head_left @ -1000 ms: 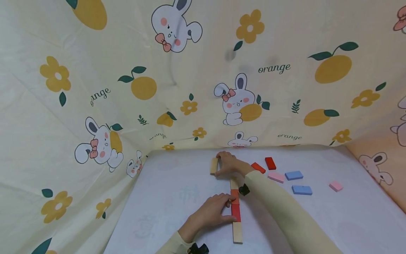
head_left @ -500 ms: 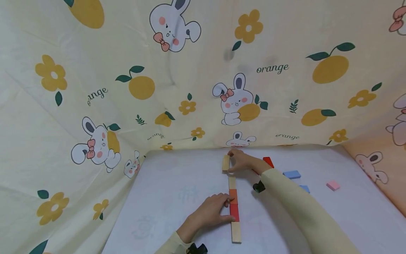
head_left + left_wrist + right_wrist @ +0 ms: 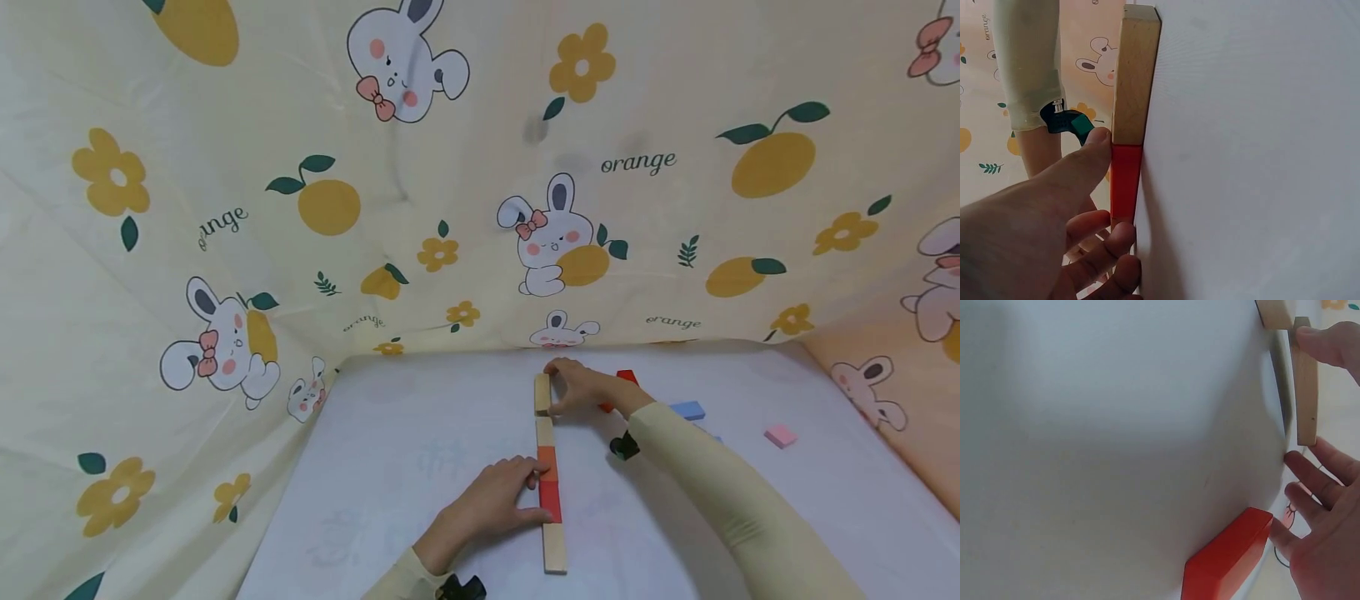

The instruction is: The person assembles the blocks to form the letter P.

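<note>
Down the white table runs a row of flat blocks: a wooden block (image 3: 554, 550) nearest, then a red block (image 3: 550, 502), an orange block (image 3: 547, 462) and a second wooden block (image 3: 545, 432). My left hand (image 3: 491, 504) lies along the row's left side, thumb tip at the red block's near end and curled fingers at the orange one. In the left wrist view the thumb meets the red block (image 3: 1125, 178). At the row's far end my right hand (image 3: 581, 389) holds another wooden block (image 3: 542, 394) endwise between thumb and fingers. The right wrist view shows shadow beneath this block (image 3: 1305, 394).
Right of the row, partly behind the right forearm, lie a red block (image 3: 627, 377), a blue block (image 3: 687, 410) and bits of others. Farther right sits a pink block (image 3: 781, 435). A rabbit-and-orange patterned cloth (image 3: 465, 208) hangs behind the table.
The right hand has carried its wooden block rightward, into line with the row's far end. The left hand keeps its place on the row. The view has shifted slightly.
</note>
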Demonstrator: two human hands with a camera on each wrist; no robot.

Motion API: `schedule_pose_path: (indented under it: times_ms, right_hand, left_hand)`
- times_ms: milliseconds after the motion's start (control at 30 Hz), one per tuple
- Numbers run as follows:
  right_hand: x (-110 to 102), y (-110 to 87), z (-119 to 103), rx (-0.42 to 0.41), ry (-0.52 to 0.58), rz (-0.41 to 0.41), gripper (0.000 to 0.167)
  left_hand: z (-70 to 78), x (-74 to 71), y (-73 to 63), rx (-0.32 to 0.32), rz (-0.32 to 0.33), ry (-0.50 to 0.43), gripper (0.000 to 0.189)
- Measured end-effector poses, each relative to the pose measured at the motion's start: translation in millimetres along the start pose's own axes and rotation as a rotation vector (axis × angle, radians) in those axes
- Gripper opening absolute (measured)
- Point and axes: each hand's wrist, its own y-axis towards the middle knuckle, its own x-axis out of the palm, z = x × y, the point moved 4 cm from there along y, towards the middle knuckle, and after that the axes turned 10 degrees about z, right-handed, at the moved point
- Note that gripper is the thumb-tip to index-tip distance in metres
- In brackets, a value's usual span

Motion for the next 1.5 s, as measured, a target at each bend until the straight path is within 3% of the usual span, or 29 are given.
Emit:
schedule_pose_path:
  times_ms: [667, 1500]
  right_hand:
    - [-1.7, -5.7, -1.0, 0.044, 0.021, -0.064, 0.083]
    - [0.0, -4.7, 2.7, 0.071, 0.014, -0.078, 0.085]
  left_hand:
    - [0.5, -1.3, -1.2, -0.004, 0.004, -0.024, 0.071]
    - [1.4, -2.6, -2.5, 0.006, 0.01, -0.022, 0.069]
